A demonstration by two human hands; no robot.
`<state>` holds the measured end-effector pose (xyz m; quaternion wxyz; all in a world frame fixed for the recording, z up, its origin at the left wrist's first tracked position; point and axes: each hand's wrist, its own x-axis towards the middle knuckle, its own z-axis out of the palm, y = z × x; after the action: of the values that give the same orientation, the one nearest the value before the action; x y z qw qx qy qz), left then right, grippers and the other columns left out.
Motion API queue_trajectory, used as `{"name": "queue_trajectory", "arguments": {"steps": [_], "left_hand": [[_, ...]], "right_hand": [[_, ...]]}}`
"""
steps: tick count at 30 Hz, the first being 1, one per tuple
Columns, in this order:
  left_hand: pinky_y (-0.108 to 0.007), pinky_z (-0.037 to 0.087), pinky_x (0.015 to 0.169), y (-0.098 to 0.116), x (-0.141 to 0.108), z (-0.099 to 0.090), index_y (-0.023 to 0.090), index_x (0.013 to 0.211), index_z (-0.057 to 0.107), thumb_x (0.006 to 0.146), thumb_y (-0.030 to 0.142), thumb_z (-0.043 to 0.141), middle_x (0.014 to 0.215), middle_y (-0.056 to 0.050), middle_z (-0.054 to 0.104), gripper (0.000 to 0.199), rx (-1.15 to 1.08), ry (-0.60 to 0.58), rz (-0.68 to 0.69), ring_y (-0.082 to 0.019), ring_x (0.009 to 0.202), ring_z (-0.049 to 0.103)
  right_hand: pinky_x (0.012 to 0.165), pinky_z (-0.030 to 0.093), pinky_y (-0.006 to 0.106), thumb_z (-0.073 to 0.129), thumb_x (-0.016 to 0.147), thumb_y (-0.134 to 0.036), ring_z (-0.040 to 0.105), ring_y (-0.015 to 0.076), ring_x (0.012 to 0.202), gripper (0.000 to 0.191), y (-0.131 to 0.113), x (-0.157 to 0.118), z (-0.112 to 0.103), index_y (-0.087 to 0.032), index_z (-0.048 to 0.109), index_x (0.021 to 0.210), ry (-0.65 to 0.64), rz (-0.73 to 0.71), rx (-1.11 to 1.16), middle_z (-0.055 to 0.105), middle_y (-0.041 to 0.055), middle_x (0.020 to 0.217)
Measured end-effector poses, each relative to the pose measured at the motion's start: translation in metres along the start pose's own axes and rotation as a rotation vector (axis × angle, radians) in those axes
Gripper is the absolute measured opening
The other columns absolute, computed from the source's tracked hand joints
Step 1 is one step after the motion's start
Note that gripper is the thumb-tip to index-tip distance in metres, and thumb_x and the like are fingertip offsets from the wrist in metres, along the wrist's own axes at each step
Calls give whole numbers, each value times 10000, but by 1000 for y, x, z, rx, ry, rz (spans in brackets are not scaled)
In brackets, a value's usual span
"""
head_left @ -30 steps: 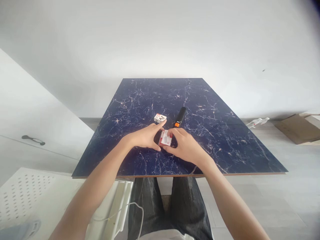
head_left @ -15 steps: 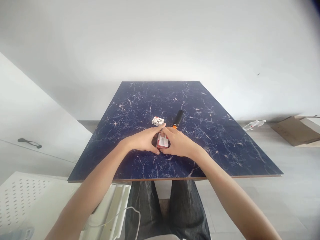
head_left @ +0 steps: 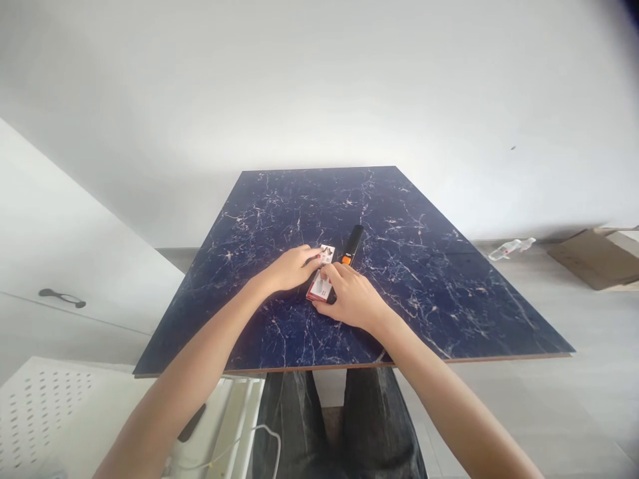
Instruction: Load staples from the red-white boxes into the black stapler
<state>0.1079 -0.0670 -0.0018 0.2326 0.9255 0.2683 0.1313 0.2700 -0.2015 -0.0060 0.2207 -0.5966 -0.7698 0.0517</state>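
Near the middle of the dark blue marbled table [head_left: 279,219], my left hand [head_left: 294,266] grips a small white box [head_left: 327,253] with a dark picture on its top. Close below it, a red and white box [head_left: 319,287] is held between the thumb and fingers of my right hand [head_left: 349,293]. The two boxes lie nearly end to end. Just beyond my right hand rests a black tool with an orange part [head_left: 353,243], its lower end partly hidden by the hand.
A clear plastic bottle [head_left: 512,249] and a cardboard box [head_left: 596,258] are on the floor at the right. White perforated furniture [head_left: 54,406] with a white cable stands at the lower left. A wall rises behind the table.
My left hand has left the red and white box and taken hold of the small white box, which has moved right and nearer. The red and white box has turned slightly.
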Motion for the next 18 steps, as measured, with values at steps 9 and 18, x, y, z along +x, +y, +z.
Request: {"name": "queue_trajectory", "arguments": {"steps": [9,18], "left_hand": [[-343,538,878,-11,-18,-27,384,1575,374,931,287,548,1369,-71,611,675,-186,-262,29,-215,1059,672],[-373,551,835,12,-17,-3,352,1619,266,795,368,771,1468,-117,536,967,-99,-138,-24,-300,1120,653]], "right_hand": [[677,534,357,622,911,-375,660,289,1033,330,-4,1,-4,-227,576,1202,39,15,-146,434,151,1527],[717,543,369,625,898,-391,631,174,740,369,25,-7,-21,-244,606,1236,394,139,191,584,111,1383]]}}
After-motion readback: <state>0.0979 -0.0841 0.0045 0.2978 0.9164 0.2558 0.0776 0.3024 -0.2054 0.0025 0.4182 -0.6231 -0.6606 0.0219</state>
